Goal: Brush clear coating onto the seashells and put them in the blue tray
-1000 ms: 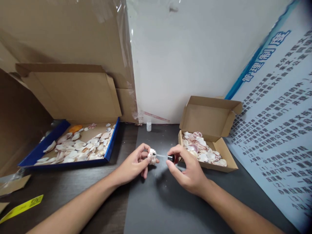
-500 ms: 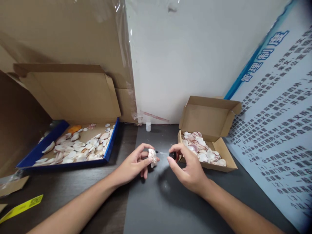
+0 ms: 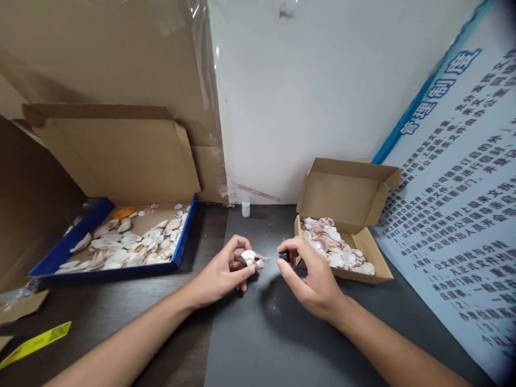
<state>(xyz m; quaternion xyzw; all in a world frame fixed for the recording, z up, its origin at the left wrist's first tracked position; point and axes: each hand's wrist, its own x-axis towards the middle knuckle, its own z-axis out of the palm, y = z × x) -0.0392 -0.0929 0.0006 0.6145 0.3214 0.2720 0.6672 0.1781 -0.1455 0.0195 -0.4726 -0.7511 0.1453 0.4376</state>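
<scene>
Your left hand (image 3: 226, 269) pinches a small pale shell (image 3: 252, 259) above the gray mat (image 3: 250, 338). Your right hand (image 3: 310, 274), just beside it, grips a black cap (image 3: 286, 256) with a thin applicator pointing at the shell. An open cardboard box of shells (image 3: 342, 274) sits behind your right hand.

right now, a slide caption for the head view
Left hand holds a pale shell while the right grips a black-capped tool.

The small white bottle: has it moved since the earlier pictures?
No: the white bottle stands at the same spot on the grey mat, near the white panel.
</scene>
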